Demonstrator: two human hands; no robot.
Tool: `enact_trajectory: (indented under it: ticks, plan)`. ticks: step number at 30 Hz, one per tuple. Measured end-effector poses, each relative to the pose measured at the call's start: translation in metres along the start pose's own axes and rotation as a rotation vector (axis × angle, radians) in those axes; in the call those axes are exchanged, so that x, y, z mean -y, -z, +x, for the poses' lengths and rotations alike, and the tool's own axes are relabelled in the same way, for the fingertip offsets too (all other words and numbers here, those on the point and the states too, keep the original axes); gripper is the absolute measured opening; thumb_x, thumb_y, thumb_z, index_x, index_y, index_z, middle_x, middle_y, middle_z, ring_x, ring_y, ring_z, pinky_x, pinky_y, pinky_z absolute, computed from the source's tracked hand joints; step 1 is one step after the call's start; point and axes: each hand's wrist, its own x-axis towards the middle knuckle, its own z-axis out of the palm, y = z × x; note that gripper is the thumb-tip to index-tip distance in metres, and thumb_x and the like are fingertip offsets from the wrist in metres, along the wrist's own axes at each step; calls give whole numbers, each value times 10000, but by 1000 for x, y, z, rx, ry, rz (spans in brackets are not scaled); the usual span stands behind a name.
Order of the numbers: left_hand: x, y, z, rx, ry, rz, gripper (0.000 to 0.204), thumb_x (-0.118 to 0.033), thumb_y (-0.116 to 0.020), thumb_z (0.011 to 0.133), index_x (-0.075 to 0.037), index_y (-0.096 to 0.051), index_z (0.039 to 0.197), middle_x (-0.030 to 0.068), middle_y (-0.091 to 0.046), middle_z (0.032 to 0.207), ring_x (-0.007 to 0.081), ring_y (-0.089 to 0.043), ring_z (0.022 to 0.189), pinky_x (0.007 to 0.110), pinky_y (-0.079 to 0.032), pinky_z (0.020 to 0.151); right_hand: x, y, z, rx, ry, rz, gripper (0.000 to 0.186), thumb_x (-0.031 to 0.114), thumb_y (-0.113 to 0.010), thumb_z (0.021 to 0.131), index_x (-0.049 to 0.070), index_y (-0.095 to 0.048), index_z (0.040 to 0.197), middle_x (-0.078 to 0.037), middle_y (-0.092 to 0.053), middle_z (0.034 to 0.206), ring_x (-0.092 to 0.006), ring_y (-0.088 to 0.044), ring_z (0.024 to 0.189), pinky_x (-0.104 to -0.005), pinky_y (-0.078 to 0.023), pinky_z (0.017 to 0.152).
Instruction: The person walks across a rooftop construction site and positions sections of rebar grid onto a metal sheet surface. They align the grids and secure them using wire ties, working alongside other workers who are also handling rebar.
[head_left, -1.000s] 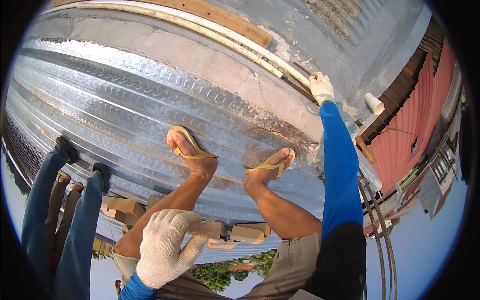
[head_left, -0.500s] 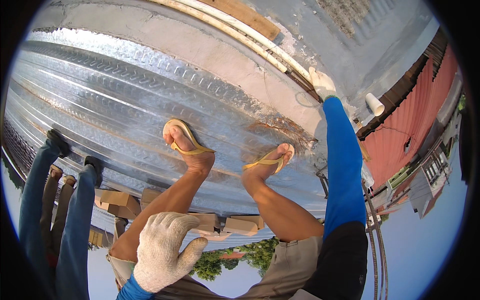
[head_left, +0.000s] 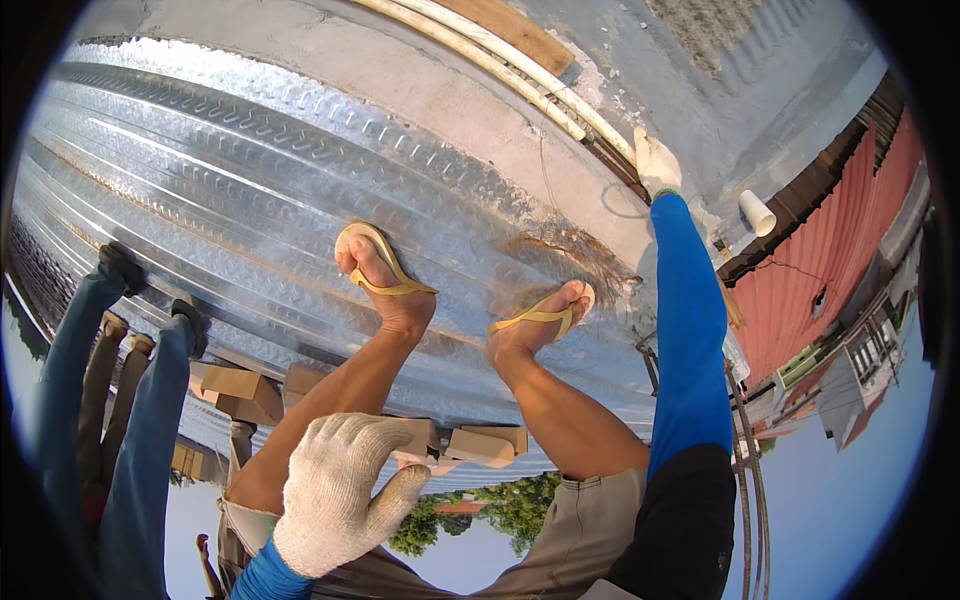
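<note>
A: Nearest, low in view?
B: Left hand (head_left: 335, 490), white knit glove, blue cuff. Grip half open, fingers curled, thumb out, nothing in it. Hangs in front of the left knee, touching nothing clearly.

A: Just beyond?
B: Bare legs and khaki shorts (head_left: 575, 535). Feet in yellow flip-flops, the left flip-flop (head_left: 375, 265) and the right flip-flop (head_left: 545, 318), both planted on the corrugated metal sheet (head_left: 230, 200). Rust patch near the right foot.

A: Other hand?
B: Right hand (head_left: 655, 162), also in a white glove, at the end of a long blue sleeve (head_left: 690, 330). Pressed at the sheet's far edge, beside the pale pipes (head_left: 500, 70) running along the concrete. Grip seen from the back; cannot tell how far closed, or whether anything is held.

A: Off to the left?
B: Another person's legs in blue jeans (head_left: 90, 380), dark shoes on the same sheet.

A: Farther off?
B: Wooden blocks (head_left: 240, 385) under the sheet's rim, a white pipe stub (head_left: 757, 212), a red roof (head_left: 830, 260), trees and sky.
</note>
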Motion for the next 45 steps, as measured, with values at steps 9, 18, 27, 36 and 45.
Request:
enact_trajectory:
  ticks: [9,18,27,36,45]
  plan:
    - [-2,-55,-26,-142,13,-186,251,-307,-711,943,-65,-692,1005,130,-725,888,355,-702,875,471,-538,790,55,68,-171,-235,36,177,564,553,-464,1041,59,-714,1152,-260,-712,1149,-451,-657,1130,-516,-502,981]
    - [-22,-70,-143,-193,159,-272,347,-394,-598,994,-67,-687,1073,191,-739,1026,405,-702,999,489,-538,876,127,210,-393,496,75,537,619,561,-577,1001,-30,-717,1119,-178,-748,949,-257,-711,887,-382,-547,795]
    - [10,26,-292,-796,343,-813,482,-416,-583,957,1,-709,1163,233,-739,1110,368,-706,1089,441,-529,952,241,358,-504,470,250,697,379,461,-626,1021,83,-649,1003,-41,-656,764,-102,-598,586,-252,-465,499]
    - [35,-129,-401,-1025,636,-1090,499,-431,-596,923,28,-741,1057,182,-751,912,300,-720,886,400,-540,868,252,398,-524,596,347,160,349,408,-637,1006,66,-621,938,-62,-621,700,-163,-574,535,-325,-431,461]
    - [-53,-356,-488,-771,1081,-1469,541,-426,-599,872,-2,-748,1173,261,-704,1249,393,-669,1197,462,-507,1043,292,448,-585,651,463,-39,314,371,-621,1008,71,-582,927,-96,-632,723,-208,-602,553,-342,-448,476]
